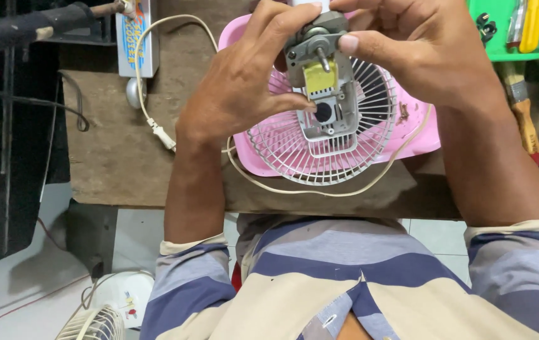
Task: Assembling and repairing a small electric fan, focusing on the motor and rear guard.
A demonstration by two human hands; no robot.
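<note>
Bench [124, 157] edge lies at six o'clock, bare wood at nine. Fan motor [323, 75] sits pinched between left hand [238, 94] and right hand [420, 56] fingers, closed around it above the pink fan housing [420, 135].

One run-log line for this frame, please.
left hand: grips fan motor | right hand: pinches motor top | below: pink fan housing, white cord, wooden bench
</note>
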